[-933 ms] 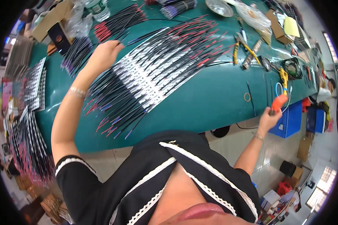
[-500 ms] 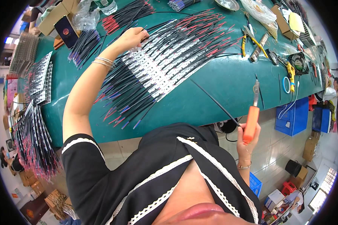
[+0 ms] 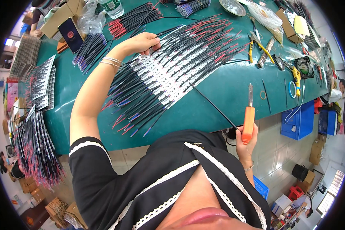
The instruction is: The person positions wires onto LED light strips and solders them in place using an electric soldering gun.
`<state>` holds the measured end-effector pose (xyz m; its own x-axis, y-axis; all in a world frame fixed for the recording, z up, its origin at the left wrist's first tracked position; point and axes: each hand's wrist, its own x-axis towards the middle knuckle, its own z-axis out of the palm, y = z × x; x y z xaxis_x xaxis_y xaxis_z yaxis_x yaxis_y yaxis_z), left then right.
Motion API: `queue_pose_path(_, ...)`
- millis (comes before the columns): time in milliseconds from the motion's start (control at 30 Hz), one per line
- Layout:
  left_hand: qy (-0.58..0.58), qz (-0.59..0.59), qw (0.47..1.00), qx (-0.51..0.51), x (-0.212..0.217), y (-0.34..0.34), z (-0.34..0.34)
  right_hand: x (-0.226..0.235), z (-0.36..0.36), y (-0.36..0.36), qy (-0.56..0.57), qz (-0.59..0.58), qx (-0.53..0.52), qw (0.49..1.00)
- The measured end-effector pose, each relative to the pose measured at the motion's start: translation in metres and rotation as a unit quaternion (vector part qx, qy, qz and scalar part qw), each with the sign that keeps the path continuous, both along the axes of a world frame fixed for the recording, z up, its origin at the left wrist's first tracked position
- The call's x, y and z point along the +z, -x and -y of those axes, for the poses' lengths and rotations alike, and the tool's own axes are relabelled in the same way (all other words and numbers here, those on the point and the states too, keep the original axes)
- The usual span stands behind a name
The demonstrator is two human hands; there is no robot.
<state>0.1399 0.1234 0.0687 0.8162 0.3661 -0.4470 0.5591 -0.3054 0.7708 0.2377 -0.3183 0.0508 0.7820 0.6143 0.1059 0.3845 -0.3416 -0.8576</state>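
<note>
White circuit board strips (image 3: 168, 92) lie side by side on the green table, with black leads (image 3: 142, 111) ending in red and blue tips fanning out on both sides. My left hand (image 3: 145, 43) rests over their far left corner, fingers curled inward; whatever they pinch is hidden. My right hand (image 3: 246, 143), off the table's front edge, is closed around an orange-handled tool (image 3: 248, 124) with a narrow, clear or shiny tip pointing up. Between thumb and fingers it also holds a thin straight black rod (image 3: 214, 107); its far end meets the strips' right edge.
Bundles of black leads (image 3: 134, 19) and a phone (image 3: 71, 34) are at the back left. Wired boards (image 3: 40, 134) hang over the left edge. Yellow-handled pliers (image 3: 265, 50), a small fan (image 3: 303, 66) and a blue ring (image 3: 292, 87) lie to the right. A blue crate (image 3: 298, 122) stands below.
My right hand has moved left with the orange-handled tool and black rod, bringing the rod's end to the strips' edge. My left hand stays by the far left corner. The view has shifted slightly.
</note>
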Motion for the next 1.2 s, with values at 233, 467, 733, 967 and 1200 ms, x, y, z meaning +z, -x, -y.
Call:
queue_pose_path(233,0.054,0.014,0.997,-0.049,0.006,-0.005,-0.003,-0.012,-0.019,0.009,-0.046,-0.088,-0.024,0.995)
queue_pose_path(467,0.068,-0.019,0.993,-0.092,0.01,-0.015,0.002,-0.007,-0.044,0.022,-0.059,-0.075,-0.035,0.995)
queue_pose_path(733,0.134,-0.042,0.987,-0.081,0.007,-0.02,0.0,-0.001,-0.051,0.026,-0.065,-0.012,-0.012,0.998)
queue_pose_path(967,0.208,-0.025,0.975,-0.077,0.007,-0.022,-0.004,0.01,-0.072,0.035,-0.113,-0.143,-0.03,0.983)
queue_pose_path(1200,0.251,-0.049,0.962,-0.099,0.003,-0.031,-0.001,0.015,-0.075,0.037,-0.14,-0.175,-0.024,0.974)
